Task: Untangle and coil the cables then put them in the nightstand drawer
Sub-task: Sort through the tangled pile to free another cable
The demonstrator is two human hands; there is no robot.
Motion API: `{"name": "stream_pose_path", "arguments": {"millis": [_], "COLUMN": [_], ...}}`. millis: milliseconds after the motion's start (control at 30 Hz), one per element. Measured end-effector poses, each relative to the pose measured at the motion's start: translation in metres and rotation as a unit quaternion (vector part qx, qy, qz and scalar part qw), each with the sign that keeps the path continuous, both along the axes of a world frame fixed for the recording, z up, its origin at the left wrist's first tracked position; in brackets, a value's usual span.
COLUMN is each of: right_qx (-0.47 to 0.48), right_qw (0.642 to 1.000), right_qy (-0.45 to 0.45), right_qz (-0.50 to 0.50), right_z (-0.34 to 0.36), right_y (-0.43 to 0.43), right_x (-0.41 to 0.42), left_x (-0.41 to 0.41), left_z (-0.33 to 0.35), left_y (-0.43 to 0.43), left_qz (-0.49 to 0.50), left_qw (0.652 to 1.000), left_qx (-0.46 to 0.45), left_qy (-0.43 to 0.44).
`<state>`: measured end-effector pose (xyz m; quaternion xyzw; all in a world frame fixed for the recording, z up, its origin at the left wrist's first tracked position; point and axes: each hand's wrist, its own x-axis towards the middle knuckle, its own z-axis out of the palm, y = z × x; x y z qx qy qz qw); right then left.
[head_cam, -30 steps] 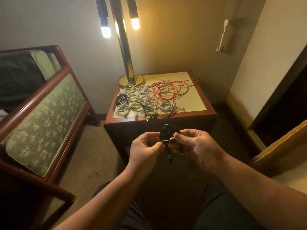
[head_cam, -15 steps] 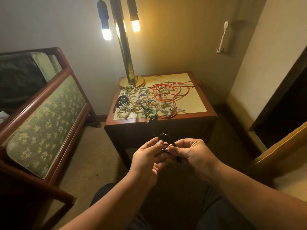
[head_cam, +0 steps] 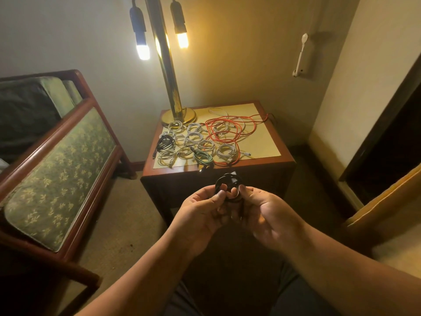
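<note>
While both hands work in front of the desk (head_cam: 264,142), the black cable (head_cam: 227,181) stands as a small upright coil between them, just short of the desk's near edge. The left hand (head_cam: 200,208) pinches the coil's 8 o'clock side, thumb on the loops. The right hand (head_cam: 266,213) pinches the 4 o'clock side, thumb up against the strands. Both grips are narrow and closed on the cable. The coil rises toward 12 o'clock from the two grips, with its open ring facing the camera. A dark strand seems to drop toward 6 o'clock between the palms, though in this light it cannot be told whether that is a loose tail. The desk lies straight on at 12 o'clock from the coil. It carries white coils (head_cam: 193,137) in rows, a black coil (head_cam: 165,142) at the 9 o'clock edge, a green coil (head_cam: 204,157) at the near edge and a loose red cable (head_cam: 230,131) sprawled toward 1 o'clock. A lamp base (head_cam: 178,115) stands at the far 11 o'clock corner. The desk's front is in shadow and no drawer can be made out. Judgement: the coil looks nearly wound. Neither hand is clearly nearer the desk, so either could carry the coil forward.
</note>
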<state>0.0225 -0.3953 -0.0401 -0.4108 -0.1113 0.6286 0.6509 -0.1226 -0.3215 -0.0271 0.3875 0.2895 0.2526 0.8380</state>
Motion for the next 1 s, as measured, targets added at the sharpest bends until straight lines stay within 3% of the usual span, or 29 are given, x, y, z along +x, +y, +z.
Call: {"name": "stream_pose_path", "arguments": {"millis": [133,200,267,400,500,533,667,733,867,1000], "right_qx": [0.023,0.045,0.048,0.054,0.088,0.096,0.11,0.118,0.112,0.061], "right_qw": [0.999,0.996,0.981,0.873,0.744,0.717,0.712,0.707,0.734,0.751], "right_qy": [0.017,-0.056,-0.186,-0.483,-0.662,-0.691,-0.689,-0.69,-0.658,-0.657], "right_qz": [0.038,0.057,0.033,-0.027,-0.022,-0.009,0.078,0.101,0.126,0.02], "right_z": [0.005,0.009,0.011,0.005,0.003,0.005,0.014,0.015,0.013,0.015], "right_y": [-0.003,-0.005,-0.006,-0.006,-0.005,-0.005,-0.006,-0.005,-0.003,-0.004], "right_x": [0.001,0.004,0.005,0.006,0.014,0.017,0.02,0.02,0.022,0.018], "left_x": [0.0,0.0,0.003,0.004,0.0,-0.002,-0.01,-0.013,-0.011,-0.009], "left_z": [0.004,0.005,0.004,-0.002,0.001,0.003,0.007,0.008,0.009,0.015], "left_y": [-0.004,-0.008,-0.01,-0.009,-0.003,0.0,0.006,0.005,-0.002,-0.003], "left_qz": [0.01,0.013,0.026,0.056,0.037,0.023,-0.039,-0.051,-0.027,0.024], "left_qw": [1.0,1.0,0.999,0.997,0.999,1.0,0.992,0.973,0.927,0.94], "left_qx": [0.007,-0.003,-0.02,-0.038,-0.011,0.006,0.113,0.2,0.343,0.301], "left_qy": [0.015,0.022,0.026,0.024,-0.001,-0.002,0.048,0.097,0.152,0.158]}}
